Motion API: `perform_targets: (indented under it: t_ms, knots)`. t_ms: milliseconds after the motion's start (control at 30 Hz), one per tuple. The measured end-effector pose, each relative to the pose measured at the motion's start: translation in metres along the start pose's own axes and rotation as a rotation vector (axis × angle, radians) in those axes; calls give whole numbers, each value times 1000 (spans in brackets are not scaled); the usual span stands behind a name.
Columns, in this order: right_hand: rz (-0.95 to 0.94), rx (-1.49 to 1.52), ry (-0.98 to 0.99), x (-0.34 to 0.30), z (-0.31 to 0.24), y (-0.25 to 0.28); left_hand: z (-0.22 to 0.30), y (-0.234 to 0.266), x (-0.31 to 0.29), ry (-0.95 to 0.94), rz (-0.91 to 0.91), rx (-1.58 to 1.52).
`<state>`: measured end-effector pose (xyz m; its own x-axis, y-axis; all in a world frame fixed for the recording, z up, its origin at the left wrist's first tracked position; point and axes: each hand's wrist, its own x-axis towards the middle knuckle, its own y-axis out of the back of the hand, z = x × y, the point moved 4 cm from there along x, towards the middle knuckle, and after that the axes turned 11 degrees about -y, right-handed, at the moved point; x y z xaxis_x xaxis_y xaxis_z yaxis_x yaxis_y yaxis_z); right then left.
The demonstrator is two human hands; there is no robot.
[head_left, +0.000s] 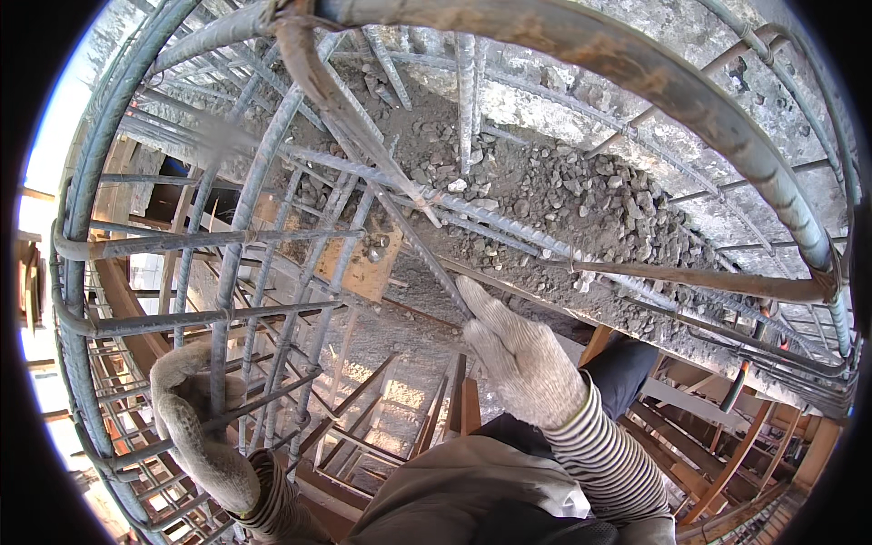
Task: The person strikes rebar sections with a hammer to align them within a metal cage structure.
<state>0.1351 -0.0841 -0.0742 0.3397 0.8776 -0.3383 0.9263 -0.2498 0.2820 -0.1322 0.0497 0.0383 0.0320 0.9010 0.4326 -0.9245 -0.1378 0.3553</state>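
Observation:
My left hand [202, 427], in a knitted work glove, curls round an upright rebar [221, 372] in the cage at the left. My right hand [527, 363], gloved the same way under a striped sleeve, is closed at the lower end of a thin slanting steel bar [420, 250]. That bar runs up and left towards the top of the cage, where it passes among other bars. The fingers of this hand lie close together along the bar's end, and their undersides are hidden. Horizontal stirrups [173, 243] cross the upright bars just above my left hand.
A thick curved bar [581, 45] arches across the top. Broken rubble [590, 195] lies along a rough concrete wall [554, 100]. A small plywood piece [368, 263] sits behind the cage. Wooden beams [727, 463] and a black-handled tool [736, 389] are at the lower right.

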Motion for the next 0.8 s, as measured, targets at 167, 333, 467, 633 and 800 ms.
perform_targets:
  t_ms: [167, 333, 467, 633, 800]
  knots:
    - [-6, -175, 16, 44, -34, -4, 6, 8, -1, -31, -142, -14]
    - [-174, -42, -169, -4, -18, 15, -4, 16, 0, -27, -136, -73]
    - [-37, -95, 107, -49, 2, 9, 4, 9, -1, -43, -100, -48]
    - [-2, -23, 42, 0, 8, -15, 11, 3, 0, -72, -60, 27]
    - [-207, 367, -303, 2, -9, -31, 15, 8, 3, -101, -42, -92]
